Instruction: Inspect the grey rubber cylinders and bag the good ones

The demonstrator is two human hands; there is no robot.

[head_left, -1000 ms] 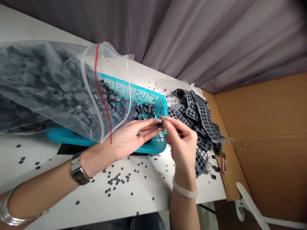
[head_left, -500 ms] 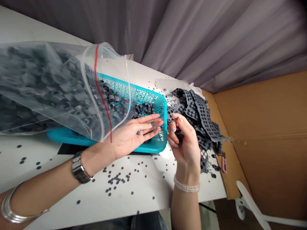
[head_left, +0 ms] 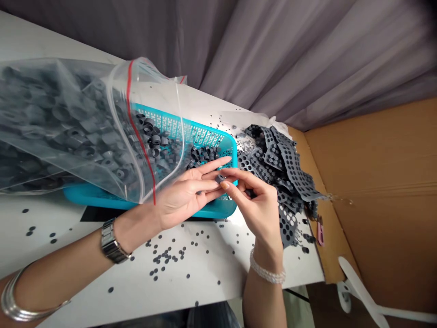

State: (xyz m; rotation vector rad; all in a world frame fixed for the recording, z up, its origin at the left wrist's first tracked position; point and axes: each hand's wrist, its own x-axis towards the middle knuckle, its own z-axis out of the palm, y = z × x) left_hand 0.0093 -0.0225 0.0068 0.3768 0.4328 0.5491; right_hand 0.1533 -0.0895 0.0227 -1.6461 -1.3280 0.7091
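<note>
My left hand (head_left: 182, 196) is over the turquoise basket (head_left: 235, 152), palm turned up, with a small grey cylindrical cap (head_left: 219, 179) between its thumb and fingers. From the right, the thumb and index finger of my right hand (head_left: 256, 200) pinch the same cap. A clear zip bag (head_left: 73, 127) full of similar grey caps lies across the left part of the basket, its mouth near my left wrist. More loose caps (head_left: 201, 154) rest inside the basket, some seen through the plastic.
Grey sheets full of holes (head_left: 290, 159) are piled right of the basket. Small dark discs (head_left: 167, 255) are scattered over the white table (head_left: 136, 296). A pink-handled tool (head_left: 320, 231) is near a cardboard panel (head_left: 382, 182). Behind the table hangs a grey curtain (head_left: 259, 54).
My right hand has moved left and turned, and its thumb and index finger now meet at the cap in my left hand. The left hand stays over the basket.
</note>
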